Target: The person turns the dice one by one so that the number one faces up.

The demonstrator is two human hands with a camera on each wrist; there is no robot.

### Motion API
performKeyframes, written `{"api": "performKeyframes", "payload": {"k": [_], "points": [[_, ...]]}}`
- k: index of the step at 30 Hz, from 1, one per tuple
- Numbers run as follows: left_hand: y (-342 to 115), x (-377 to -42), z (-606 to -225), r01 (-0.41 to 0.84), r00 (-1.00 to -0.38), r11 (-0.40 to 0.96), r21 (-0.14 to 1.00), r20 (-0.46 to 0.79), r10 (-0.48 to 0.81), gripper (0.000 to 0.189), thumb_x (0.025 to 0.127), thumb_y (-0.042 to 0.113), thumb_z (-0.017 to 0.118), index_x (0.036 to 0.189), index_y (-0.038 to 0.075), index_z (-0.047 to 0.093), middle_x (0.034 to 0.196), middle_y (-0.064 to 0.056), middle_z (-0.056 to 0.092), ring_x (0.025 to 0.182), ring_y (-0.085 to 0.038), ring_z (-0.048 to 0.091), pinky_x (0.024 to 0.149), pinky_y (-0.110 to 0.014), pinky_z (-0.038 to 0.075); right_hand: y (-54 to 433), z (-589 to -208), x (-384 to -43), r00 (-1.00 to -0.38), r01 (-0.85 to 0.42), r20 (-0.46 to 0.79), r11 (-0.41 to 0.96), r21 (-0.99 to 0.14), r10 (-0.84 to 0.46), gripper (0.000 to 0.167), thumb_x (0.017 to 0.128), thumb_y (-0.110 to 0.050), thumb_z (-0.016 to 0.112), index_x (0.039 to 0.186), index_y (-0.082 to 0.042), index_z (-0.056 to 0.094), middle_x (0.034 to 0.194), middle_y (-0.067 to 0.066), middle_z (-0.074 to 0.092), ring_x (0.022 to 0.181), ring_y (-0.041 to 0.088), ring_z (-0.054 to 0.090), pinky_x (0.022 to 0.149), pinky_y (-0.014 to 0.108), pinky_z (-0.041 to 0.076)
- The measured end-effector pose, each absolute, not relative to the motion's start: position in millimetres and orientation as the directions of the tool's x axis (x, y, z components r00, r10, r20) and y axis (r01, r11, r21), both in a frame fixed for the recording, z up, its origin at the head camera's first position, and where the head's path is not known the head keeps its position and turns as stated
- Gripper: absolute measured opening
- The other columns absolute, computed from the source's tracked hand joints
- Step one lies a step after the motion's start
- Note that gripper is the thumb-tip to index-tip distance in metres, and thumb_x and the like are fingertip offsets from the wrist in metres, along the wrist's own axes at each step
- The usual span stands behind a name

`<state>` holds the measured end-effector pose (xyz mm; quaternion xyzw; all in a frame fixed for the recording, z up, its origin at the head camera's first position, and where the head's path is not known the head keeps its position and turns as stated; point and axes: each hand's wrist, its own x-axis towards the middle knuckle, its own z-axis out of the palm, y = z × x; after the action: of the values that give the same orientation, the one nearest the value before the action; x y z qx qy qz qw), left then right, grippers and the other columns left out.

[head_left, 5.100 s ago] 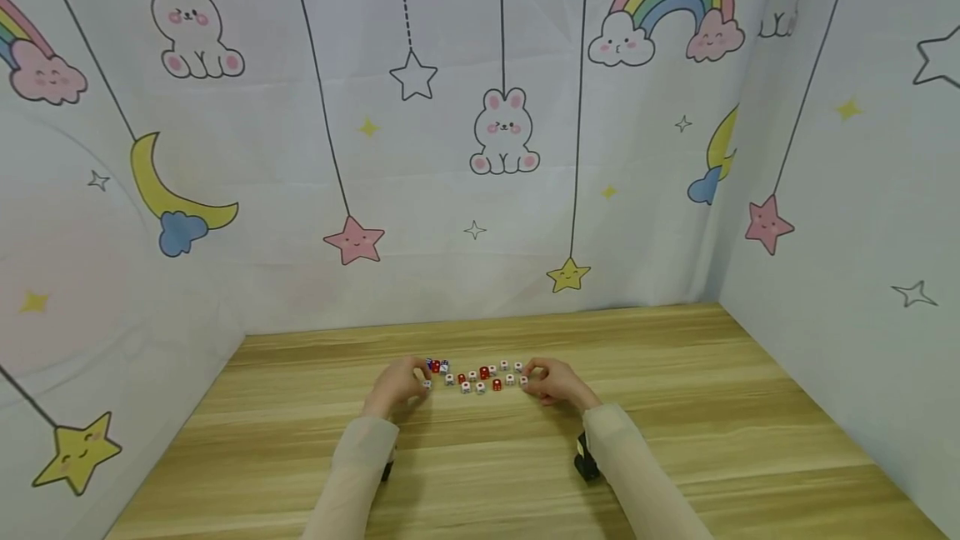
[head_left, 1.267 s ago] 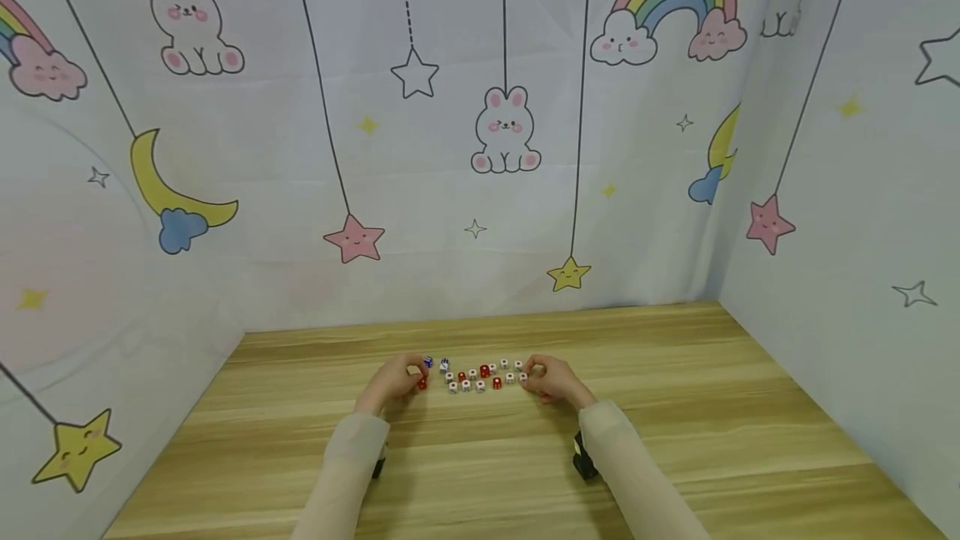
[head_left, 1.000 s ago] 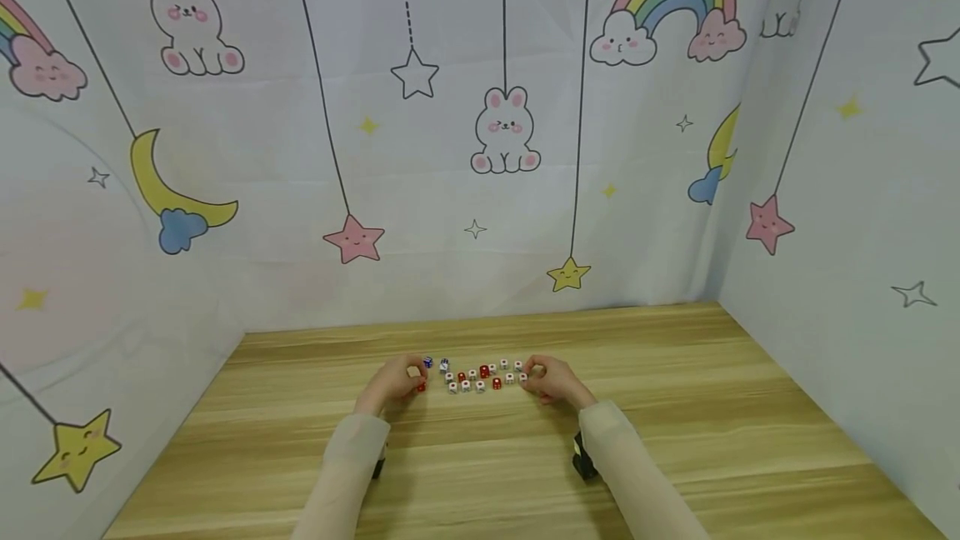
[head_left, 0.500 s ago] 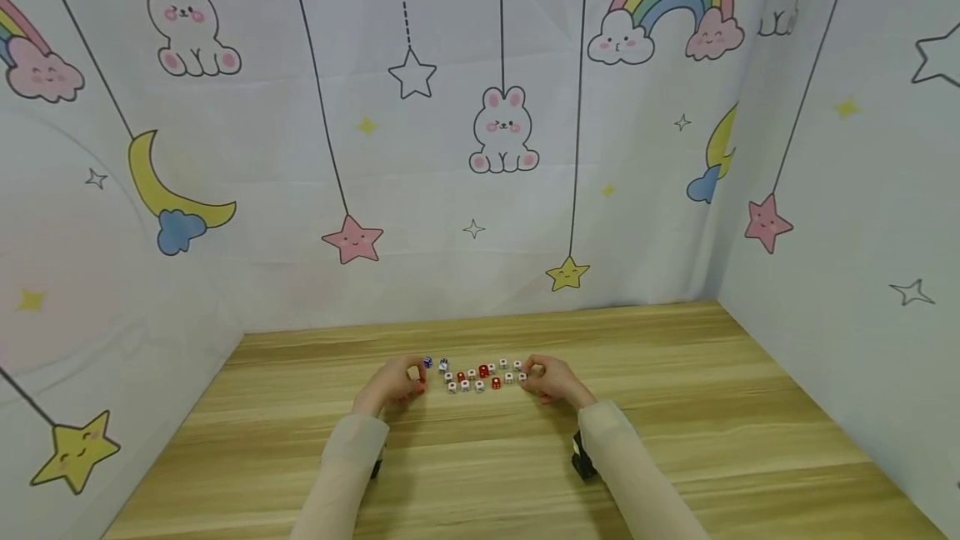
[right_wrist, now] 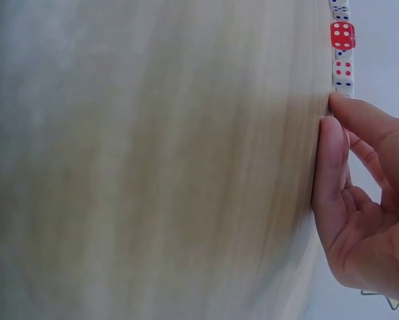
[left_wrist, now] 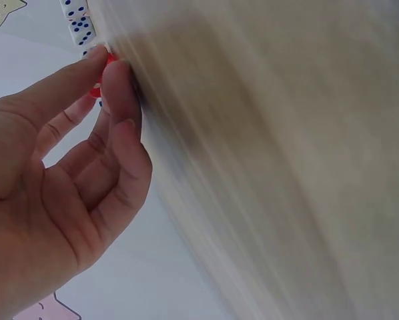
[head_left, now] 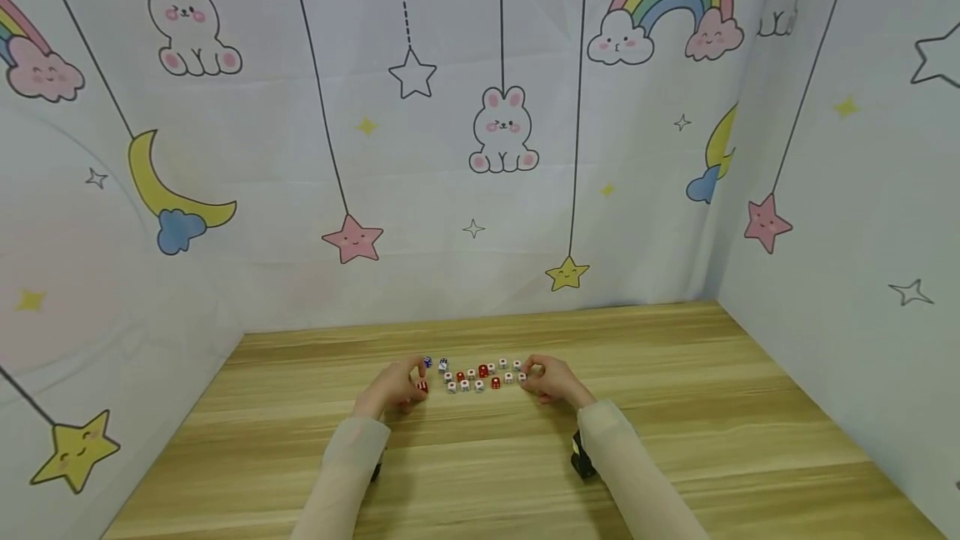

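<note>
In the head view my left hand (head_left: pixel 393 385) pinches a red die (head_left: pixel 423 387) between thumb and fingertips, just left of the front row's end. The left wrist view shows the red die (left_wrist: pixel 96 90) mostly covered by those fingertips. My right hand (head_left: pixel 553 379) rests at the row's right end, thumb and index finger at a white die (head_left: pixel 522 377). The fingers hide most of that die in the right wrist view. Between the hands runs an uneven front row of white dice (head_left: pixel 465 386) with a red die (head_left: pixel 496 383) among them.
Behind the front row lie more dice, including a red die (head_left: pixel 483 371) and white dice (head_left: pixel 503 364). A blue die (head_left: pixel 427 362) and a white die with blue dots (head_left: pixel 443 365) sit near my left fingers. Patterned cloth walls (head_left: pixel 420 190) enclose the wooden table (head_left: pixel 480 465).
The white die formerly in my left hand now stands at the front row's left end. My left hand took a red die from the back group and turned it. The right hand stayed put.
</note>
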<state>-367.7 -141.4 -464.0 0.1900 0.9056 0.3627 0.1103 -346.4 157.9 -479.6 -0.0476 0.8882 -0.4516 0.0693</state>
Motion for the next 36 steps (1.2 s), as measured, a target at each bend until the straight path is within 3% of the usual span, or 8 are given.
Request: {"api": "performKeyframes", "payload": {"k": [5, 11, 32, 36], "points": [[-142.5, -369.8, -465.8, 0.248, -0.906, 0.668, 0.702, -0.077, 0.416, 0.027, 0.073, 0.006, 0.07, 0.09, 0.007, 0.049, 0.059, -0.005, 0.056, 0.043, -0.014, 0.053, 0.043, -0.026, 0.044, 158.0, -480.1, -346.1, -0.985, -0.023, -0.08, 0.581, -0.813, -0.151, 0.016, 0.081, -0.013, 0.064, 0.092, -0.006, 0.056, 0.053, -0.002, 0.042, 0.043, 0.008, 0.04, 0.039, 0.019, 0.038], [-137.6, -361.6, -458.9, 0.165, -0.944, 0.735, 0.657, -0.11, 0.311, 0.018, 0.073, 0.002, 0.07, 0.084, 0.004, 0.056, 0.066, -0.007, 0.06, 0.045, -0.014, 0.054, 0.046, -0.025, 0.045, 158.0, -480.5, -345.7, -0.985, -0.034, -0.071, 0.582, -0.813, -0.157, 0.015, 0.08, -0.013, 0.065, 0.092, -0.006, 0.056, 0.053, -0.002, 0.042, 0.042, 0.008, 0.04, 0.04, 0.018, 0.038], [-138.7, -362.2, -460.3, 0.214, -0.951, 0.736, 0.642, -0.036, 0.308, 0.016, 0.074, -0.001, 0.066, 0.084, 0.006, 0.056, 0.069, -0.007, 0.058, 0.054, -0.015, 0.051, 0.047, -0.026, 0.043, 157.9, -479.6, -344.8, -0.986, -0.04, -0.063, 0.582, -0.812, -0.157, 0.014, 0.081, -0.013, 0.064, 0.092, -0.007, 0.057, 0.054, -0.002, 0.042, 0.042, 0.008, 0.039, 0.041, 0.019, 0.039], [-139.4, -363.6, -462.1, 0.21, -0.951, 0.722, 0.659, -0.034, 0.307, 0.011, 0.078, 0.006, 0.066, 0.082, 0.006, 0.056, 0.069, -0.007, 0.058, 0.053, -0.015, 0.05, 0.047, -0.026, 0.043, 157.9, -479.4, -345.0, -0.985, -0.039, -0.067, 0.579, -0.815, -0.16, 0.014, 0.082, -0.013, 0.064, 0.092, -0.007, 0.057, 0.053, -0.002, 0.041, 0.042, 0.008, 0.038, 0.04, 0.019, 0.038]]}}
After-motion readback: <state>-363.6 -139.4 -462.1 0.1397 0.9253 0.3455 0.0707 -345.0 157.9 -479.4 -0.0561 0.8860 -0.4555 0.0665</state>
